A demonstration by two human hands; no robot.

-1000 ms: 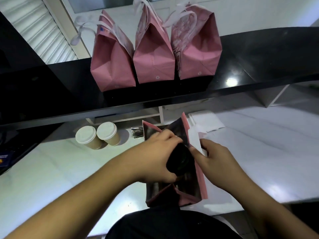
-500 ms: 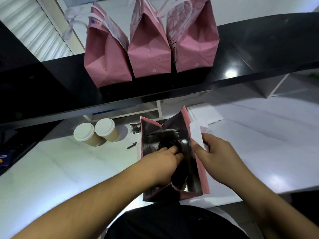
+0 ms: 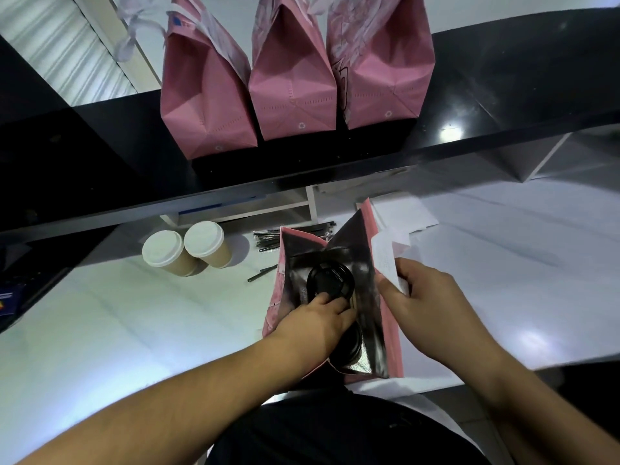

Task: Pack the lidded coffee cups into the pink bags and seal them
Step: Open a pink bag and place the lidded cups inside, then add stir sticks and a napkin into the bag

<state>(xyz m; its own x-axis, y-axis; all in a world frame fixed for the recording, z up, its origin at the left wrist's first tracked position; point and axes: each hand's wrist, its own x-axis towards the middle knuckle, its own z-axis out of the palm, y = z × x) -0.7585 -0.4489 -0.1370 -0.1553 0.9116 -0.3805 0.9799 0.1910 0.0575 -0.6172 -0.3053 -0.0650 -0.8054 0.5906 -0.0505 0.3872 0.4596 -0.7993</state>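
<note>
Since a second ago the left hand (image 3: 315, 325) has sunk into the open bag (image 3: 391, 333) on the white surface (image 3: 100, 330), fingers touching the black-lidded cup (image 3: 330, 280); whether they grip it I cannot tell. A second lid (image 3: 352, 344) sits half hidden beneath the wrist. Right hand (image 3: 426, 307) pinches the bag's rim. Two white-lidded cups (image 3: 186, 248) stand apart, left
</note>
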